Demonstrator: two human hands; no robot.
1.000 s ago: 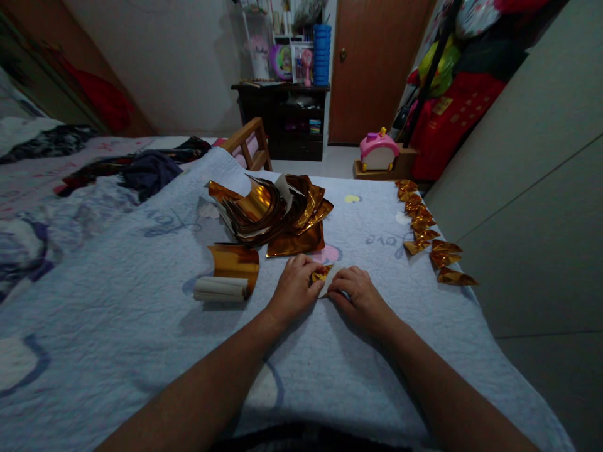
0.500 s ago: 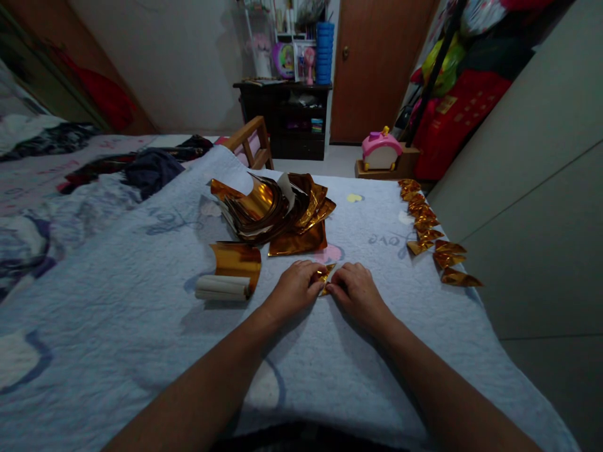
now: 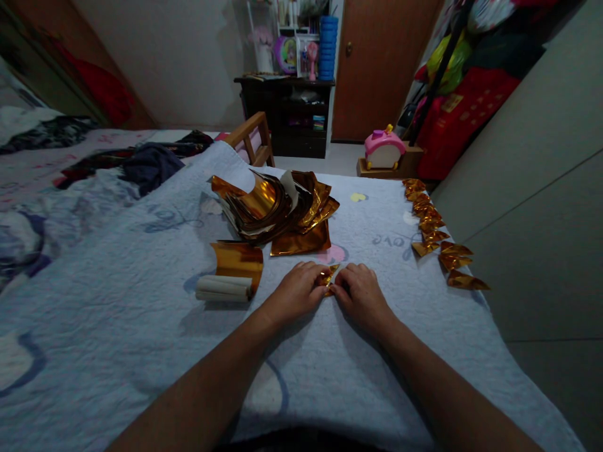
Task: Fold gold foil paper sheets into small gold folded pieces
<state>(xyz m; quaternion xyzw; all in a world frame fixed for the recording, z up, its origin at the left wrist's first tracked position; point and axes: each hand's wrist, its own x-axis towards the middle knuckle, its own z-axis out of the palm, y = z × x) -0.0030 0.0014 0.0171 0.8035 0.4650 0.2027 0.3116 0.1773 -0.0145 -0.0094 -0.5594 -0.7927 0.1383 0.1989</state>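
Observation:
Between my hands, just above or on the bed cover, is a small folded piece of gold foil paper (image 3: pixel 331 274). My left hand (image 3: pixel 301 285) is closed on its left side, thumb and fingers pinching it. From the right, my right hand (image 3: pixel 360 289) pinches the same piece near its lower edge. The fingers partly cover the folds. Beyond my hands lies a curled stack of gold foil paper (image 3: pixel 264 207). Left of my left hand rests a smaller curled bundle of foil sheets (image 3: pixel 235 260), its pale backing rolled outward.
Several folded gold foil pieces (image 3: pixel 431 223) line the right edge of the pale blue bed cover (image 3: pixel 141 326). Crumpled clothes (image 3: pixel 153 166) lie at the left. A wooden chair-like frame (image 3: pixel 254 135), dark cabinet (image 3: pixel 282 119) and pink toy case (image 3: pixel 385 147) stand beyond the bed.
Both hands keep their grip on the foil paper, with only slight finger movement. The whole view has shifted a little.

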